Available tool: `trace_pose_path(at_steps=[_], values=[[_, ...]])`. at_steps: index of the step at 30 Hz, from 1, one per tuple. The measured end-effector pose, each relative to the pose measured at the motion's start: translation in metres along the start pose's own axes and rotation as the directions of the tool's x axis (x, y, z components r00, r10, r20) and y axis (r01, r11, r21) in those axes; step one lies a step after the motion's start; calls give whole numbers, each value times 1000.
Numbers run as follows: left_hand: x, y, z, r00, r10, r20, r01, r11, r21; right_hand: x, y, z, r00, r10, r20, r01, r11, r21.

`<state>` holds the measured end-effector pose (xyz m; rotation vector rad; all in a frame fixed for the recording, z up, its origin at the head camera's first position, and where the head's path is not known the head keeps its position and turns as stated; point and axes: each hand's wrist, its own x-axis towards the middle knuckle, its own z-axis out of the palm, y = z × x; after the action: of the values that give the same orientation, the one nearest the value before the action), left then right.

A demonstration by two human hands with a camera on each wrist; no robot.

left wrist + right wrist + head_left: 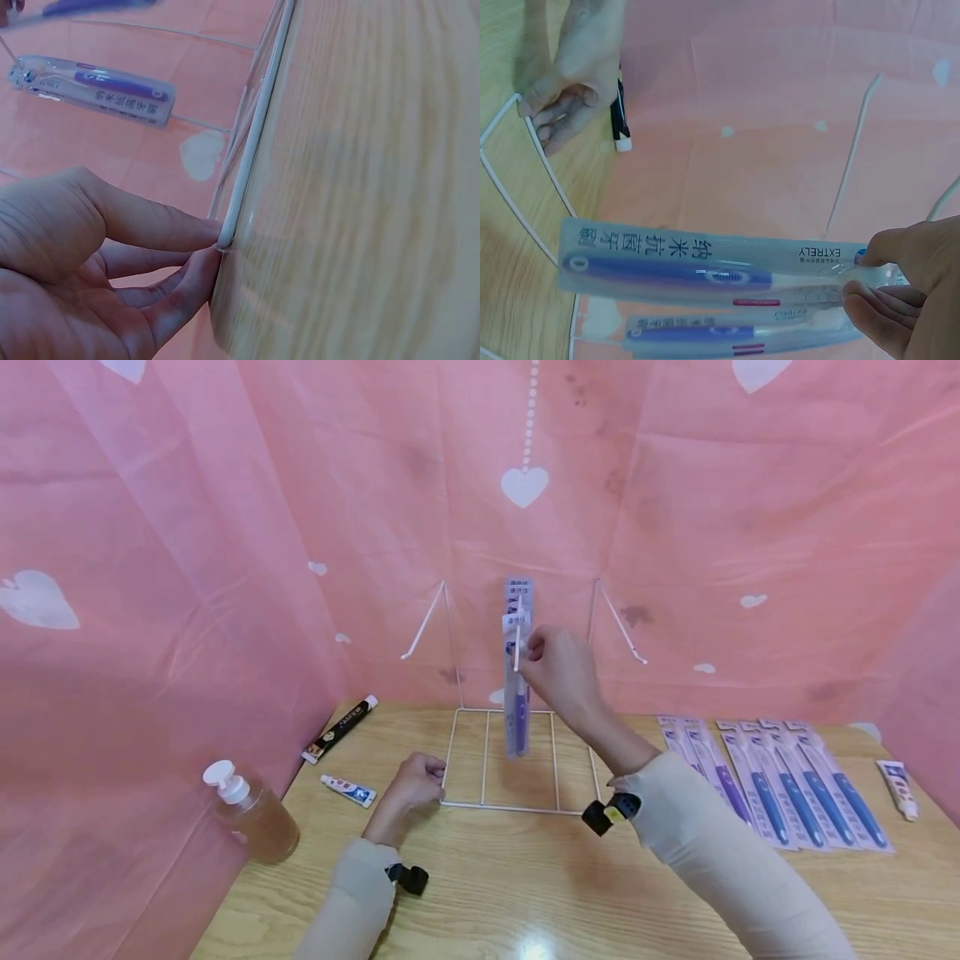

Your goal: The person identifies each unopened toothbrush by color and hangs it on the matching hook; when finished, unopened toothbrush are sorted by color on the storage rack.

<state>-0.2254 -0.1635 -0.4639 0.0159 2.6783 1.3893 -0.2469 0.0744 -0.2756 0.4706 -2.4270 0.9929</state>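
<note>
Toothbrush pack (705, 270) — clear blister, blue-handled brush, centre frame; right hand (558, 672) pinches its top at the wire rack (517, 806). Left hand (412, 785) grips the rack's base corner — desk (525, 893) below.

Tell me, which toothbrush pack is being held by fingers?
The toothbrush pack at the middle hook; the right hand pinches its top. The other packs lie flat.

The wire rack (517, 760) stands on the table (525, 877) in front of me, before the curtain (675, 527). Left of it lie a small tube (348, 790), a long tube (339, 729) and a pump bottle (251, 814). Right of it lie packaged toothbrushes (780, 781) in a row, then another tube (897, 788).
</note>
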Motion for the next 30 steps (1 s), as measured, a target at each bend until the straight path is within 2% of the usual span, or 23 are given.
trace_pose_path(at_steps=[6,14,19,25,30], values=[[-1,0,0,1000,14,9,-14,1000,-5,21,8,8,999,19,-44,-20,999,-36],[1,0,-1,1000,15,14,-15,1000,0,37,15,16,996,49,-69,-54,995,-81],[3,0,2,1000,-2,22,3,1000,-12,45,20,17,996,78,-48,-82,992,-95],[3,-2,6,999,19,38,-18,999,-30,53,25,16,994,111,-11,-111,987,-118],[3,-2,5,999,10,35,-9,1000,-15,59,28,16,988,153,22,-151,985,-88]])
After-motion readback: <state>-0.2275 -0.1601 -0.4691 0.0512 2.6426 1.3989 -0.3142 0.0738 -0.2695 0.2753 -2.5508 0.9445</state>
